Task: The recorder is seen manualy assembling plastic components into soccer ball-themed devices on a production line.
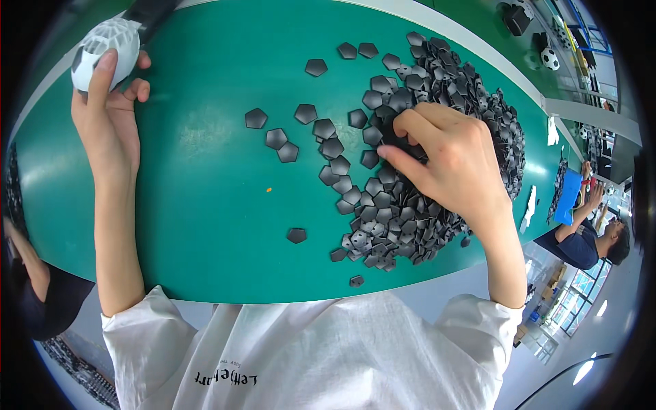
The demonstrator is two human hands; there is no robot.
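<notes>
Head view, pentagon pieces (410,225), black (heaped)

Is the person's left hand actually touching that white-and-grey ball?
Touching. The head view shows it plainly: the left hand has its thumb pressed across the near side of the white-and-grey ball.

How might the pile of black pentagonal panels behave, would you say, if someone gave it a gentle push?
The pile of black pentagonal panels would probably spread, since its pieces overlap loosely. A stray panel would likely slide rather than roll, being flat and straight-sided. It seems fairly stiff, as its edges look crisp.
</notes>
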